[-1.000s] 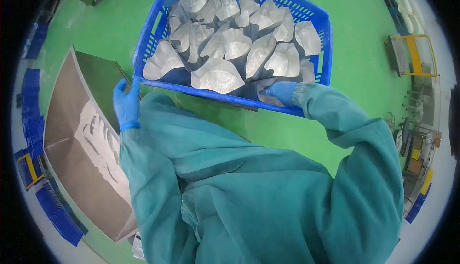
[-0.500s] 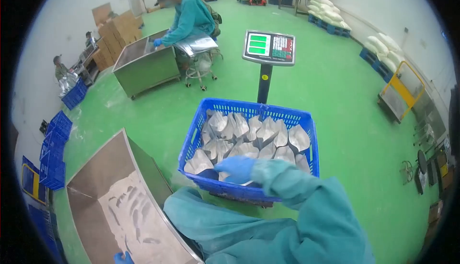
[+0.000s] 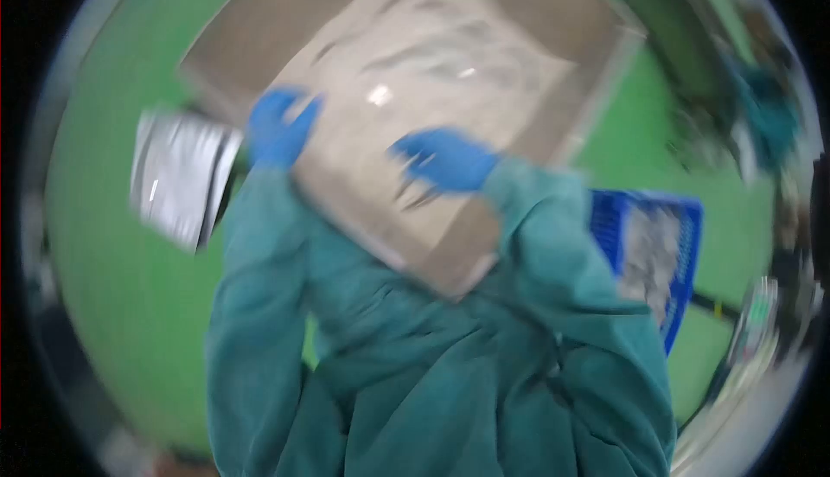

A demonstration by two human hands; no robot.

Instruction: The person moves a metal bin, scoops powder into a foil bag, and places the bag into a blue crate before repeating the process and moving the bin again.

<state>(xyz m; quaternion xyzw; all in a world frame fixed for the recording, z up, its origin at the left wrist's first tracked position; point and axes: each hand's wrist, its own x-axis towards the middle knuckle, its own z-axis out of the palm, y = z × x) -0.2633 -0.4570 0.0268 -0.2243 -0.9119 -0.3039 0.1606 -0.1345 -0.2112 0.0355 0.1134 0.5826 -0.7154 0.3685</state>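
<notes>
Pale loose powder [image 3: 354, 144] lies in grey-brown sheet-metal bin [image 3: 251, 32]. Left blue-gloved hand [image 3: 279, 131] at bin's left edge, thumb and fingers spread. Right blue-gloved hand [image 3: 448, 160] over powder, fingers curled; blurred, cannot tell if pinching anything.

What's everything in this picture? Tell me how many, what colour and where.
trough: one, grey-brown, centre
powder: one layer, pale, inside trough
silvery pouches: count blurred, silver, left
basket: one, blue, right
basket's contents: count blurred, greyish, inside basket
display: one, lit green, far right
floor: one, green, all around
left hand: one, blue-gloved, trough's left edge
right hand: one, blue-gloved, over powder
sleeves: two, teal, below hands
</notes>
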